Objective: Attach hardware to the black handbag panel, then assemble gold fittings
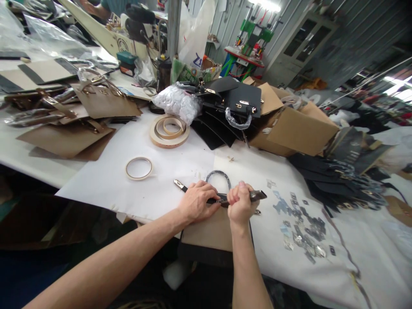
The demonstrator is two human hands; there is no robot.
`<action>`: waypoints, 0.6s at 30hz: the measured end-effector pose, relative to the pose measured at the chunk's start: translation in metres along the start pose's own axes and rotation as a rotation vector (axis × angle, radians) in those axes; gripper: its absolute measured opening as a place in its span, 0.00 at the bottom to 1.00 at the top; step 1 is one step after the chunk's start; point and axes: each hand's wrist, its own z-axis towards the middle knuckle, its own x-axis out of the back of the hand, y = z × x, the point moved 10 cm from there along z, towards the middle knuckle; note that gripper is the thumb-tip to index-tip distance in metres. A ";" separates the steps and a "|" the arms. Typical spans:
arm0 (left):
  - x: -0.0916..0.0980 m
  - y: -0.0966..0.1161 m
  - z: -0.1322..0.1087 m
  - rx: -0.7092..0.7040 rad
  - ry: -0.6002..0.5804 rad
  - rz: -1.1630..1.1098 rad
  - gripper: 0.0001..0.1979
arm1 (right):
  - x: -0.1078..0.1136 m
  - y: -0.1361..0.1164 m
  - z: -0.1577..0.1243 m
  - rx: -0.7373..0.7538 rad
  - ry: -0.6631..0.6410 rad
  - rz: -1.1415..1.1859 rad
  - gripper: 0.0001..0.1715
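Observation:
My left hand (198,201) bears down on a bag panel (209,231) at the table's front edge, its fingers and thumb closed about the black strap along the panel's top. The panel is tan on the face toward me, with black edges. Beyond my hands a plastic-wrapped looped handle (219,174) stands out from it. A black strap end with a metal fitting (180,185) sticks out to the left. My right hand (240,201) is a fist around a dark hand tool (258,195). The tool's tip meets the strap beside my left thumb; its exact kind is unclear.
Tape rolls (139,168) lie left of my hands. Small metal plates (302,227) are scattered at right. Tan bag panels (71,133) are piled at left, black bag parts (238,98) and a cardboard box (299,128) behind. A person's hand (92,8) shows at top left.

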 end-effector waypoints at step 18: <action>0.006 0.008 -0.004 -0.055 0.030 0.030 0.07 | 0.011 0.002 0.037 -0.221 0.107 0.057 0.36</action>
